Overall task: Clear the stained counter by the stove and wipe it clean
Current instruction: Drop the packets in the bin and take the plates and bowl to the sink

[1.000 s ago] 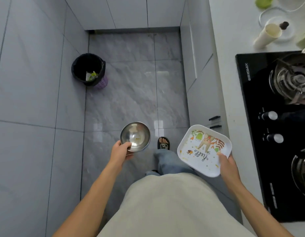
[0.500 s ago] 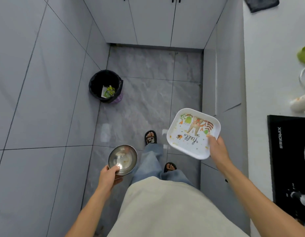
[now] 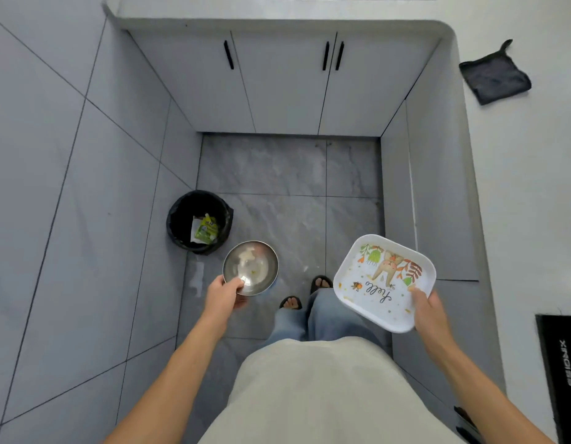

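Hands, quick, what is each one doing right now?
Left hand: closed on the rim of the steel bowl.
Right hand: closed on the edge of the printed square plate.

Left hand (image 3: 225,294) grips steel bowl (image 3: 250,267); right hand (image 3: 428,310) grips plate (image 3: 378,283).

silver bowl (image 3: 250,267), white cartoon-print plate (image 3: 384,282), blk bin (image 3: 199,221)
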`<state>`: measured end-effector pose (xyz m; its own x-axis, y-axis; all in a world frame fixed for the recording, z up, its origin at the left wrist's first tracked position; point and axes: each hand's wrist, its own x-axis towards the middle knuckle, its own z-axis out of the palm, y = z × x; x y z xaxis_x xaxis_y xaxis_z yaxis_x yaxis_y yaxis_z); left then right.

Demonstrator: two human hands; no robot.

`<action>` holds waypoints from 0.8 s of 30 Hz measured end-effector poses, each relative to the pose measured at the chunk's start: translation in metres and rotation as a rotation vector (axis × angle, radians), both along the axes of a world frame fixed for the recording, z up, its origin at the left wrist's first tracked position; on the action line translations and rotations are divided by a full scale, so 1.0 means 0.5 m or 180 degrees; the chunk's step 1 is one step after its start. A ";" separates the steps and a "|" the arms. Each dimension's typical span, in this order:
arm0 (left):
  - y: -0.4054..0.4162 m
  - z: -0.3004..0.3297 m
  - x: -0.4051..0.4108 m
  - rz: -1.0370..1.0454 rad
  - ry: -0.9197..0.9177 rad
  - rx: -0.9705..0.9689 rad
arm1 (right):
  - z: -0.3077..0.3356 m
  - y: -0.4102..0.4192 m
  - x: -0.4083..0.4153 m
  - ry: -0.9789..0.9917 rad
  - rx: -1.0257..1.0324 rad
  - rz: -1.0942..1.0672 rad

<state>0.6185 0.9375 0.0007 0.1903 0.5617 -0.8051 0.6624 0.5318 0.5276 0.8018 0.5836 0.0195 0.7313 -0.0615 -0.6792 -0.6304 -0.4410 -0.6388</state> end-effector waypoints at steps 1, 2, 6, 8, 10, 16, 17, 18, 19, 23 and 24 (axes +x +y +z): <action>0.021 0.002 0.042 -0.0025 -0.0046 0.0003 | -0.001 0.005 0.017 0.0000 -0.0003 -0.0070; 0.042 0.002 0.083 -0.0063 -0.0092 0.0001 | -0.003 0.010 0.036 0.0013 -0.0011 -0.0135; 0.120 0.000 0.242 -0.0128 -0.0205 0.0068 | -0.013 0.046 0.130 0.0095 -0.0104 -0.0309; 0.151 -0.002 0.305 -0.0153 -0.0192 0.0073 | -0.023 0.075 0.190 0.0108 -0.0117 -0.0355; 0.179 -0.005 0.351 -0.0191 -0.0111 0.0107 | -0.030 0.113 0.256 0.0113 -0.0123 -0.0317; 0.244 -0.003 0.408 -0.0075 0.0140 0.0081 | -0.031 0.267 0.449 0.0095 0.0012 0.0057; 0.255 -0.004 0.409 -0.0043 0.0184 0.0076 | -0.026 0.298 0.478 0.0066 0.0071 0.0123; 0.266 -0.004 0.409 -0.0013 0.0223 0.0065 | -0.022 0.329 0.506 0.0041 0.0135 0.0195; 0.277 -0.003 0.410 0.0027 0.0266 0.0051 | -0.018 0.360 0.535 0.0026 0.0182 0.0262; 0.339 -0.009 0.418 0.0222 0.0429 -0.0038 | -0.008 0.473 0.632 0.0058 0.0267 0.0387; 0.357 -0.012 0.425 0.0251 0.0455 -0.0055 | -0.009 0.499 0.655 0.0055 0.0281 0.0407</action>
